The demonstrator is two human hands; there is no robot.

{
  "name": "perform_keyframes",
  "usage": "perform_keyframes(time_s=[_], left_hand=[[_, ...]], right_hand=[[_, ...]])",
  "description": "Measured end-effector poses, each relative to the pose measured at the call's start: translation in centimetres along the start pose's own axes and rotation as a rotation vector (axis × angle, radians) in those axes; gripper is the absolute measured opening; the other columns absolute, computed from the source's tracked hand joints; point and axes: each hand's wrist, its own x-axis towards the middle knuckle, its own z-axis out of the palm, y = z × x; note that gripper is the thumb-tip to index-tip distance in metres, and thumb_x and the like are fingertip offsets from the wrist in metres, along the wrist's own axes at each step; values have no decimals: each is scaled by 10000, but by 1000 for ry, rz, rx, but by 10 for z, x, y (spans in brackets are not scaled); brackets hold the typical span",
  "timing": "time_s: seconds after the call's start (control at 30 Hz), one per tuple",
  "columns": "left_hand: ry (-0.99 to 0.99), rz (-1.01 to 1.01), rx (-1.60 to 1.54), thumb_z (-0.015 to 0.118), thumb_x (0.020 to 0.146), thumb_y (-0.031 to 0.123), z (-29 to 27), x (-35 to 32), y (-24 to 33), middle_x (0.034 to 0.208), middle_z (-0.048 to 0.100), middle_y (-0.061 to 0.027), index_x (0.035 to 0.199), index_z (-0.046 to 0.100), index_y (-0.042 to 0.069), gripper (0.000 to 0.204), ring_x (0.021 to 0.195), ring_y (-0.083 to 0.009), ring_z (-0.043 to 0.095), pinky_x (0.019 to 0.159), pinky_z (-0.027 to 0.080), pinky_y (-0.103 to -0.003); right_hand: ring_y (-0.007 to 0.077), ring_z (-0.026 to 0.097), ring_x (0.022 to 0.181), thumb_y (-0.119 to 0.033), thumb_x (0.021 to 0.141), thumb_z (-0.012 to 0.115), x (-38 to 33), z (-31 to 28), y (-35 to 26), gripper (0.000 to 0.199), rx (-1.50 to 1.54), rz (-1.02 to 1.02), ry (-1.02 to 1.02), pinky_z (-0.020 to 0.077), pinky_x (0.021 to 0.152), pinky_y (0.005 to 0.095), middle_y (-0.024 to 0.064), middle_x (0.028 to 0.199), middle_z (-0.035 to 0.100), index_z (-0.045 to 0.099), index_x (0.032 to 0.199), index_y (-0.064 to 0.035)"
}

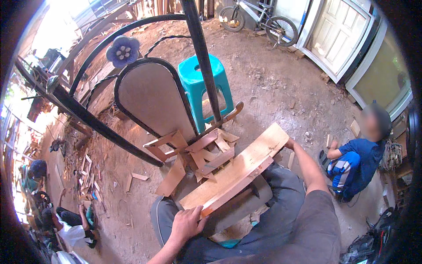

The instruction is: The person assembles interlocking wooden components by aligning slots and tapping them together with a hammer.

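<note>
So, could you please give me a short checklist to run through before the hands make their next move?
1. Left hand on the near end of the strip: ok.
2. Right hand at the far end of the board: ok, though its fingers are partly hidden.
3. Strip fastened to the board: cannot tell; no fixing is clearly visible.
4. Wood pieces beyond the board in tidy order: not ok, they lie jumbled.
5. Crouching person apart from the board: ok, off to the right.
6. Stool upright: ok.
</note>
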Motion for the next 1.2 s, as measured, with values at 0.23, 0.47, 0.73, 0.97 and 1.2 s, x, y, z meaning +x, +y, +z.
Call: perform_keyframes(time_s=[0.23, 0.47, 0.73, 0.97, 1.2], left_hand=[[39, 21, 5, 691, 873, 331, 5, 1, -6, 810, 701, -116, 1127, 613, 42, 392, 756, -292, 689, 679, 510, -420], [-9, -21, -18, 704, 855, 297, 9, 8, -1, 780, 675, -120, 1127, 614, 56, 375, 725, -308, 672, 665, 502, -426], [3, -47, 15, 720, 842, 250, 5, 7, 8, 693, 637, -84, 1140, 626, 68, 362, 697, -276, 657, 637, 456, -401], [33, 35, -52, 721, 839, 252, 12, 15, 7, 681, 631, -89, 1115, 631, 70, 342, 673, -275, 650, 629, 449, -401], [55, 24, -24, 720, 835, 246, 12, 12, 4, 699, 638, -107, 1105, 626, 64, 339, 678, -288, 648, 637, 458, -405]], right_hand=[[114, 565, 635, -330, 888, 682, 20, -22, 14, 289, -41, 344, 37, 450, 529, 321, -4, 803, 681, 767, 1017, -86], [177, 683, 912, -338, 860, 703, 14, -24, 16, 355, -180, 247, 60, 533, 811, 378, 100, 1052, 759, 756, 1096, -80], [339, 718, 898, -315, 804, 706, 2, -16, -20, 249, -353, 264, 240, 555, 789, 425, 202, 963, 730, 771, 916, -102], [355, 713, 898, -322, 841, 674, -7, -67, 15, 250, -416, 365, 665, 557, 824, 449, 198, 937, 733, 751, 847, -85], [213, 693, 744, -303, 922, 626, -6, -103, 18, 261, -38, 335, 656, 541, 623, 371, 66, 814, 734, 733, 996, -77]])
